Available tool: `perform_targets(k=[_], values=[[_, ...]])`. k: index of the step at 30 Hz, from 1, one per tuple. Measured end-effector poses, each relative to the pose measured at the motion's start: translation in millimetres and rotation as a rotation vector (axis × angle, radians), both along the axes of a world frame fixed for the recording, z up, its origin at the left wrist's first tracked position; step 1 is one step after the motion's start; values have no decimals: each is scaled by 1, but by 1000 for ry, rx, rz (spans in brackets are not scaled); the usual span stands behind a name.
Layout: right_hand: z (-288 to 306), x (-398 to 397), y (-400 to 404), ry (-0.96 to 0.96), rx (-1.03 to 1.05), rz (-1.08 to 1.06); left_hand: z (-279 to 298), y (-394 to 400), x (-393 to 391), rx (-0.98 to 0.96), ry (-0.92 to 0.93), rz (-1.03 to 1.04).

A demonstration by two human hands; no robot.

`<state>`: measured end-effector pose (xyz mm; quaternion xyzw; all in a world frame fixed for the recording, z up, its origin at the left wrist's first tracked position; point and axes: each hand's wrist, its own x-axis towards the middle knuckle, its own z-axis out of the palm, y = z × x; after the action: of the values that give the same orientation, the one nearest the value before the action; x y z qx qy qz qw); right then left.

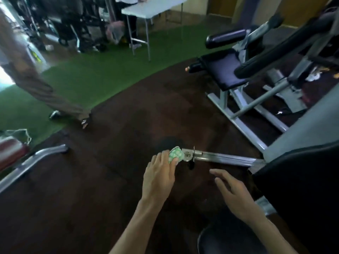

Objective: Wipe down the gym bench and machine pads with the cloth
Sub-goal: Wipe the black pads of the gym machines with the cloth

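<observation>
My left hand grips a green-and-white cloth bunched over the free end of a metal bar that sticks out leftward from a grey machine. My right hand hovers open just below the bar, fingers spread, touching nothing. A black machine pad fills the lower right, beside the bar's base. A round black pad lies under my right forearm. Farther back stands another machine with a dark seat pad and a black roller pad.
A person's legs in grey trousers stand at the left on green turf. A white folding table stands at the back. A maroon bench pad and its curved steel frame lie at the left. The floor here is dark brown mat.
</observation>
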<state>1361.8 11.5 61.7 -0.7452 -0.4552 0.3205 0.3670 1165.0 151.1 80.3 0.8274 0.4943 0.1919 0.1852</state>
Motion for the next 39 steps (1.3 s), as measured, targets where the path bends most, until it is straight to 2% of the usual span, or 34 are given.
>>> perform_targets(k=[6, 12, 18, 23, 28, 30, 35, 39], values=[[37, 14, 99, 87, 134, -173, 67, 125, 52, 104, 8, -163], [31, 78, 250, 146, 146, -282, 79, 277, 140, 211, 69, -319], [68, 166, 409, 138, 167, -341, 98, 432, 243, 205, 98, -432], [76, 244, 516, 126, 160, -383, 92, 549, 324, 194, 84, -490], [59, 326, 630, 151, 154, -532, 65, 665, 425, 165, 117, -633], [54, 358, 676, 207, 159, -596, 54, 707, 470, 196, 116, -710], [52, 438, 774, 537, 217, -853, 45, 783, 584, 271, 76, -881], [52, 510, 824, 624, 343, -953, 37, 818, 665, 295, 110, -1010]])
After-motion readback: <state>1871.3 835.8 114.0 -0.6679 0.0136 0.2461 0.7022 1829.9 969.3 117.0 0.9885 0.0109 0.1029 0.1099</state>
